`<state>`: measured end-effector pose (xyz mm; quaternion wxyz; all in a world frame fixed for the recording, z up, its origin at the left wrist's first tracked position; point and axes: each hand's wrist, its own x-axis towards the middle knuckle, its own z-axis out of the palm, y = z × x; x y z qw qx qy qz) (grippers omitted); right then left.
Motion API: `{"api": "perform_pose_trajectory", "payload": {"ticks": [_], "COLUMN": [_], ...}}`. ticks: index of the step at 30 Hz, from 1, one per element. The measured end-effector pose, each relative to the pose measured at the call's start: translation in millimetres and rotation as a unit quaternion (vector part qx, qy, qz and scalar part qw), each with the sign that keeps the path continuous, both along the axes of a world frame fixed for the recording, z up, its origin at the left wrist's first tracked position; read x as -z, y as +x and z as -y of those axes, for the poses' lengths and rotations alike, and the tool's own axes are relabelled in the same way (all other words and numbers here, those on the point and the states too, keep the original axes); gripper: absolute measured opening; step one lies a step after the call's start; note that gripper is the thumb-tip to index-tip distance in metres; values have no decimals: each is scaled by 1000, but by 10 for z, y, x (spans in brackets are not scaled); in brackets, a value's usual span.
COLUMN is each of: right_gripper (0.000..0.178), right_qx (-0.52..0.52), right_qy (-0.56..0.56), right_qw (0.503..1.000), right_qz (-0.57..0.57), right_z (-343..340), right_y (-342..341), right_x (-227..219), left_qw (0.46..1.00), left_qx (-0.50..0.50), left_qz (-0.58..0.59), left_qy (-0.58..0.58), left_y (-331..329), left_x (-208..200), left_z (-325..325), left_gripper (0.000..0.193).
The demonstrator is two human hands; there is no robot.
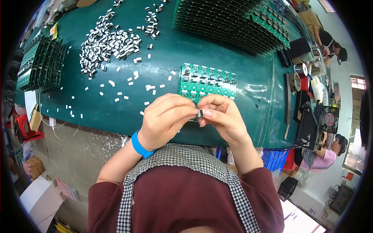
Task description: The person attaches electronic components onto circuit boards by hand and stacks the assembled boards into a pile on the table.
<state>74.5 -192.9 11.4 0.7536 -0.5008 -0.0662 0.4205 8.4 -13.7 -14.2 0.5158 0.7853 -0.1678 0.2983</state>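
Between the thumb and fingers of my right hand (pixel 225 119) is a small black-and-white block component (pixel 200 113). My left hand (pixel 165 116), with a blue band at its wrist, is closed in a pinch right against the component's left side. Whatever its fingertips grip is too small to make out. Just beyond both hands lies a green circuit board panel (pixel 208 80) with rows of parts on it. My hands cover part of its near edge.
A heap of similar components (pixel 110 46) lies at the far left, with white paper bits (pixel 131 83) scattered nearer. Stacked circuit boards (pixel 229 25) stand at the back, more boards (pixel 42 64) at the left edge. A solder spool (pixel 301 69) and small fan (pixel 329 118) are at right; two people work beyond.
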Motion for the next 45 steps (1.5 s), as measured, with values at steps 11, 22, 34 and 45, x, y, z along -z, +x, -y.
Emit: {"api": "perform_pose_trajectory", "payload": {"ticks": [11,22,34,45], "right_gripper": [15,19,20,19], "right_qx": [42,26,64,104], "right_qy": [4,-98,-152,-177], "right_qw": [998,840,741,777], "right_qz": [37,533,651,595], "right_z": [-19,-2,18,44], "right_y": [-153,-118,-74,-139], "right_x": [-5,-19,-60,15], "left_qw": [998,992,997,1000], "left_qx": [5,91,40,-12], "left_qz": [49,-70,-69,-23], "left_qy": [51,-50,-22,14], "left_y": [6,-66,-39,-19], "left_x": [20,26,-9,8], "left_z": [-18,-3,49,106], "left_gripper": [24,19,23,17]}}
